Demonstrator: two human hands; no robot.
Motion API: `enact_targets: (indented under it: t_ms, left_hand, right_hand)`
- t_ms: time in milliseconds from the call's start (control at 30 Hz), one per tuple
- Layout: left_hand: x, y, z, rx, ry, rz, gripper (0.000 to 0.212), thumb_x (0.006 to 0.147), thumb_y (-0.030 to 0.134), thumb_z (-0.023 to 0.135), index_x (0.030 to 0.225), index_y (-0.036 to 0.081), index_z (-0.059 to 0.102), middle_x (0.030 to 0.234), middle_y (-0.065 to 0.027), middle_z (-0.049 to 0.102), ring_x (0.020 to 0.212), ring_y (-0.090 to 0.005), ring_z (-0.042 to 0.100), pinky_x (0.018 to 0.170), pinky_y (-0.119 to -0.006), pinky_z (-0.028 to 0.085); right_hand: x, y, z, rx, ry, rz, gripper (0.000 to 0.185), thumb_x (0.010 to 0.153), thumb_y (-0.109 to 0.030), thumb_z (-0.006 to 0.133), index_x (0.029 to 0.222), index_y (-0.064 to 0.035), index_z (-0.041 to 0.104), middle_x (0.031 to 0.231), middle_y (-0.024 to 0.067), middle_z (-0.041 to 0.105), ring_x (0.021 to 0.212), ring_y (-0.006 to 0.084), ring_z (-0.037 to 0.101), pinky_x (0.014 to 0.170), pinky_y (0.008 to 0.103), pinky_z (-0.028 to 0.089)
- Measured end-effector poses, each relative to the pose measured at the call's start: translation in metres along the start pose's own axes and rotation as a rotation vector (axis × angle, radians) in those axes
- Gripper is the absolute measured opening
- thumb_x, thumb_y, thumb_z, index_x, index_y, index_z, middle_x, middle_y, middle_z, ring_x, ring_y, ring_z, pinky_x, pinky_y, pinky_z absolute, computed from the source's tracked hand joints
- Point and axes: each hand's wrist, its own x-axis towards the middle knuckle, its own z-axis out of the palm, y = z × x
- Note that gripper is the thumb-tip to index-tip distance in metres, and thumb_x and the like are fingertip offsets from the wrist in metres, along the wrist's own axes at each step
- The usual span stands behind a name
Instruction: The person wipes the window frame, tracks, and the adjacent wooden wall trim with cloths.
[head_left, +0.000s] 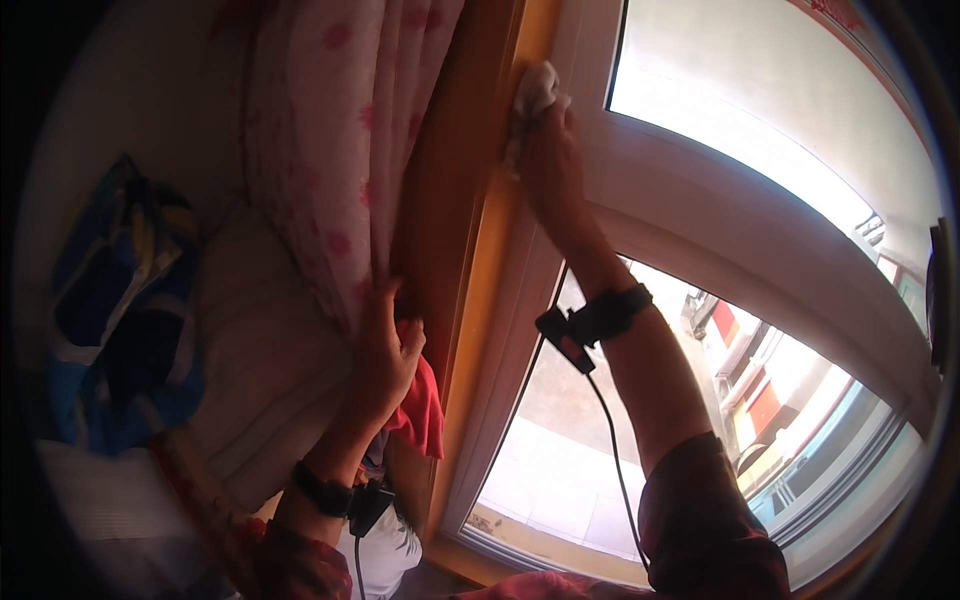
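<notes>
My right hand (551, 157) presses a crumpled whitish cloth (538, 90) against the wooden window trim (491, 247), where it meets the white window frame (592, 169). Lower and to the left, my left hand (382, 367) is beside the edge of a pale pink curtain (330, 150) with red flower shapes. A red cloth (421, 412) shows on both sides of its thumb and hangs below the hand. Its other fingers are partly hidden in shadow. Both wrists wear black straps with small cabled devices, on the right (611, 315) and on the left (330, 495).
Two window panes, an upper one (720, 135) and a lower one (570, 442), show a bright outdoor area. At the left a blue bag-like item (127, 322) lies by beige bedding or fabric (262, 360). White fabric with a leaf print (390, 544) is below my left wrist.
</notes>
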Motion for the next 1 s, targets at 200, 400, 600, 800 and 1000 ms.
enact_targets:
  t_ms: [200,400,600,800,1000]
  left_hand:
    - [0.019,0.002,-0.016,0.267,-0.029,0.063,0.054,0.076,-0.007,0.052,0.127,-0.003,0.035,0.121,-0.0233,0.044,0.115,-0.0365,0.044,0.096,-0.039,0.038]
    - [0.020,-0.041,-0.039,0.423,-0.026,0.024,0.063,0.073,-0.008,0.053,0.132,0.003,0.034,0.116,-0.0193,0.051,0.095,-0.0282,0.057,0.080,-0.034,0.046]
    - [0.018,-0.041,-0.034,0.296,-0.039,-0.035,0.065,0.074,-0.009,0.055,0.133,0.008,0.035,0.119,-0.0165,0.050,0.098,-0.0268,0.056,0.083,-0.031,0.046]
    - [0.016,-0.036,-0.042,0.171,-0.151,-0.198,0.062,0.075,-0.006,0.058,0.131,0.008,0.037,0.121,-0.0150,0.049,0.107,-0.0285,0.053,0.088,-0.032,0.045]
    - [0.010,-0.026,-0.047,0.277,-0.133,-0.144,0.060,0.078,-0.004,0.056,0.133,0.010,0.035,0.127,-0.0165,0.045,0.108,-0.0303,0.053,0.089,-0.035,0.045]
  right_hand:
    - [-0.089,0.047,0.016,-0.444,0.008,-0.136,0.060,0.075,-0.001,0.059,0.128,-0.0013,0.030,0.118,0.0236,0.040,0.104,0.0386,0.047,0.087,0.0429,0.044]
    - [-0.094,0.033,-0.025,-0.597,-0.263,-0.289,0.054,0.072,0.001,0.061,0.122,-0.0048,0.041,0.114,0.0235,0.044,0.103,0.0401,0.049,0.081,0.0434,0.049]
    - [0.009,-0.010,-0.066,-1.012,0.034,-0.732,0.033,0.074,-0.011,0.058,0.106,-0.0167,0.056,0.105,0.0102,0.053,0.093,0.0281,0.055,0.073,0.0409,0.047]
    - [0.028,-0.001,-0.049,-1.577,-0.055,-0.766,0.026,0.071,-0.010,0.058,0.098,-0.0092,0.058,0.108,0.0077,0.051,0.092,0.0254,0.053,0.072,0.0377,0.043]
    - [0.007,0.011,-0.045,-1.529,-0.065,-1.035,0.019,0.074,-0.012,0.055,0.091,-0.0050,0.060,0.097,0.0101,0.053,0.094,0.0258,0.050,0.078,0.0392,0.039]
